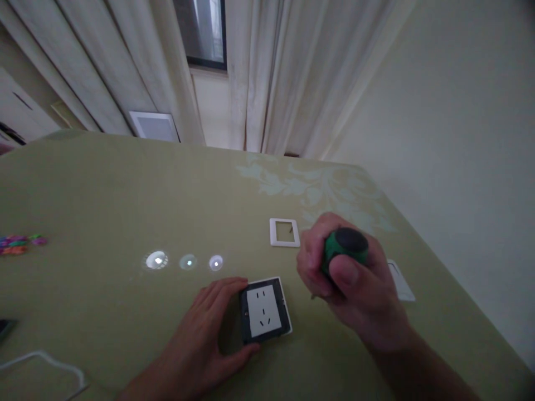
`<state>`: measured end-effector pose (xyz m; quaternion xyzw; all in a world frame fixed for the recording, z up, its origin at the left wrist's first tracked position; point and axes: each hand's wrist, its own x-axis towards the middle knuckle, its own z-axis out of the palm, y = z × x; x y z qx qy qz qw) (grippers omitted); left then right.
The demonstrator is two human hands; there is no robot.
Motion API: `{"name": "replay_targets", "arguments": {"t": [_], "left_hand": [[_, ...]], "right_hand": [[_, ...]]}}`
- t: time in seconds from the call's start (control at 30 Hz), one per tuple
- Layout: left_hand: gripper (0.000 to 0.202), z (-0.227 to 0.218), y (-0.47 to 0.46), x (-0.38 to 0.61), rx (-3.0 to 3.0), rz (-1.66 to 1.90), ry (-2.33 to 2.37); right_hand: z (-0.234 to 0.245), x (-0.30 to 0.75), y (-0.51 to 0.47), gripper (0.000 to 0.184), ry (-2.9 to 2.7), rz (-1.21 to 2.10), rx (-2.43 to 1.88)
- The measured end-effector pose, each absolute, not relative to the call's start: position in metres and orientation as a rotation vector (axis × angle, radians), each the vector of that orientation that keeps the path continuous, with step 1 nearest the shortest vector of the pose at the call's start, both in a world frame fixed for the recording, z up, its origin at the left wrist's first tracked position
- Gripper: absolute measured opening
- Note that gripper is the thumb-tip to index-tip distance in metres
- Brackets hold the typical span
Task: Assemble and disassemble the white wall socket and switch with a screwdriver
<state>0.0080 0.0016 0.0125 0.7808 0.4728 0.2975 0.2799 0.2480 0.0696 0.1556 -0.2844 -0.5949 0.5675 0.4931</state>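
A white wall socket [264, 313] with a dark surround and a white edge lies face up on the table. My left hand [217, 323] grips it from the left, fingers at its upper corner and thumb at its lower edge. To the right, my right hand [351, 278] is raised above the table, wrapped around the green and black handle of what looks like a screwdriver [346, 246]. A small tip shows below the fist; most of the shaft is hidden. Beyond the socket lies a white square cover frame [273, 231] with a small screw-like piece inside its opening.
A flat white plate [400, 281] lies partly behind my right wrist. Small colourful pieces [19, 243] sit at the far left, with a white cable [45, 356] and a dark object [6, 327] nearer. The green tabletop [125, 189] meets a wall at right; curtains hang behind.
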Motion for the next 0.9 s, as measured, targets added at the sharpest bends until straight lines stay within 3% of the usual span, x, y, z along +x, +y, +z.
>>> {"name": "replay_targets", "arguments": {"t": [0.23,0.9], "left_hand": [[0.089,0.011,0.004,0.01,2.119,0.82,1.25],[0.075,0.011,0.005,0.015,2.071,0.841,1.215]], "right_hand": [[0.123,0.182,0.083,0.039,-1.007,1.722,-0.223],[0.091,0.174,0.082,0.039,-0.994,1.823,-0.187]]}}
